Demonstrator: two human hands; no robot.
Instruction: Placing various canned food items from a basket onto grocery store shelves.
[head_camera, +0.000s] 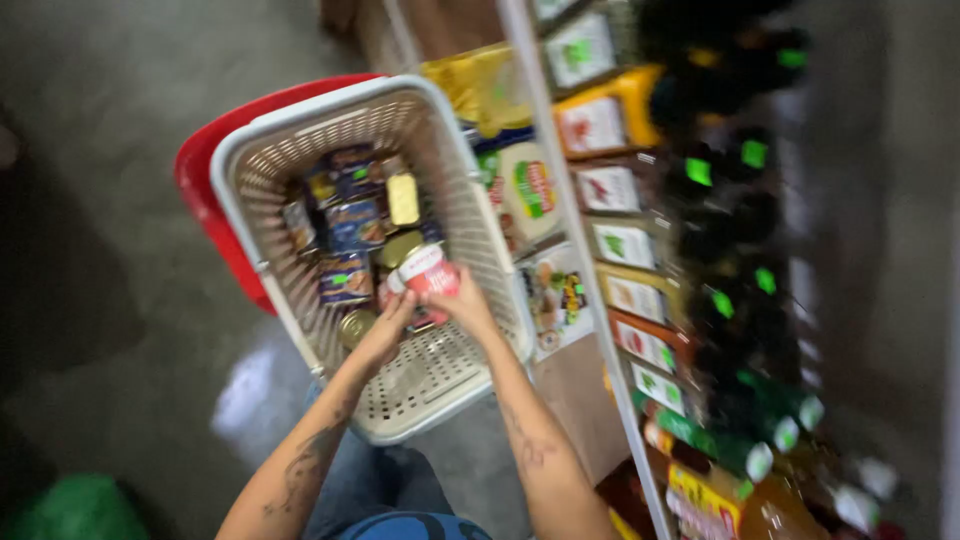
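A small round can (430, 272) with a red and white label is being gripped between the fingers of the left hand (385, 330) and the right hand (462, 305), low inside a white plastic basket (262, 152). Both forearms are being stretched forward and inward, the hands meeting over the basket's perforated floor. Beyond the can, blue packets (352, 222) and gold-lidded tins (400, 246) are being carried in the basket. Shelves (620, 240) of boxed goods are being passed on the right.
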